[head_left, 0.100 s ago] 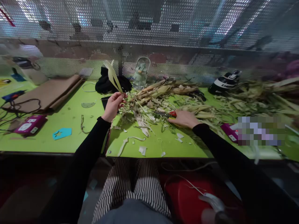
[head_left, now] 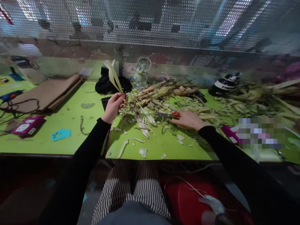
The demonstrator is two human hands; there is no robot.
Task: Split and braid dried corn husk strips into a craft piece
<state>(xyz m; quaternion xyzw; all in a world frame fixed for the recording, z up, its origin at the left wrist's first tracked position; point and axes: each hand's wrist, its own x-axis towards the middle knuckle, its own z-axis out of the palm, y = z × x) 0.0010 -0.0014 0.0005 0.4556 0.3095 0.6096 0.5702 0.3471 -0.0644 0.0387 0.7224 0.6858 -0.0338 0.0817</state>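
Note:
My left hand (head_left: 113, 107) pinches the lower end of a pale yellow-green corn husk strip (head_left: 113, 78), which stands up above the fingers and splits near its top. Under and beside that hand is a black pot-like container (head_left: 104, 101), partly hidden. My right hand (head_left: 187, 120) is closed at the red handles of a pair of scissors (head_left: 166, 115); the blades point left over the husk scraps. Some of its fingers are hidden under the palm. Between the hands lie dried husks (head_left: 161, 92) and a loose husk piece (head_left: 142, 123).
A clear bottle (head_left: 141, 75) and black cloth (head_left: 126, 83) stand at the back against the perforated screen. Brown paper (head_left: 47, 93), a purple box (head_left: 28, 125) and a blue tag (head_left: 61, 134) lie left. A black-and-white object (head_left: 225, 83) and more husks (head_left: 257, 97) sit right.
My right hand has shifted slightly to the right, and more of the scissors' red handles shows. My left hand and the husk strip stay nearly in place.

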